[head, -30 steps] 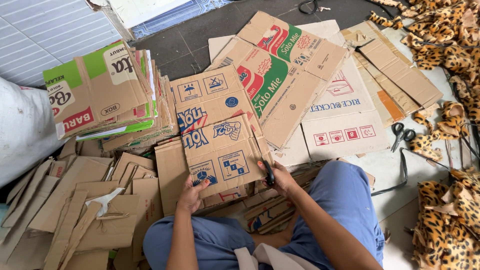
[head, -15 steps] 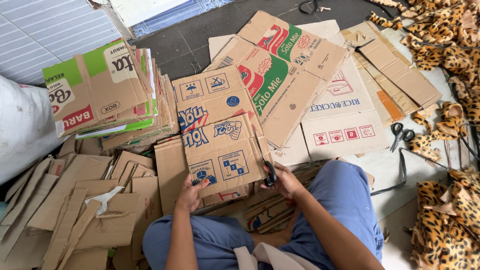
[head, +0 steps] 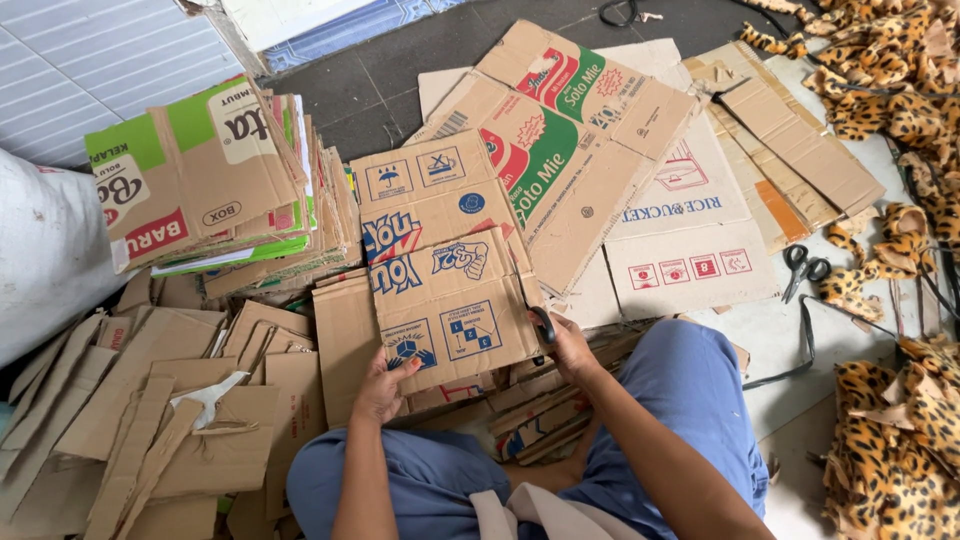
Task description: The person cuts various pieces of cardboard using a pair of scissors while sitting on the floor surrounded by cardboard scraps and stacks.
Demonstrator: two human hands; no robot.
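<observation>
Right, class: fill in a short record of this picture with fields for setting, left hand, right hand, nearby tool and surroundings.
setting: person in blue trousers sitting on the floor among flattened cardboard
left hand: grips the lower left edge of a cardboard panel
right hand: at the panel's right edge, holding a dark-handled tool, kind unclear
nearby tool: scissors lying on the floor
surroundings: stack of flattened boxes; leopard-print fabric

A stack of flattened boxes (head: 215, 190) is seen up-left of the fingers, loose cardboard strips (head: 120, 430) to their left, scissors (head: 803, 265) and leopard-print fabric (head: 890, 80) far to their right.
</observation>
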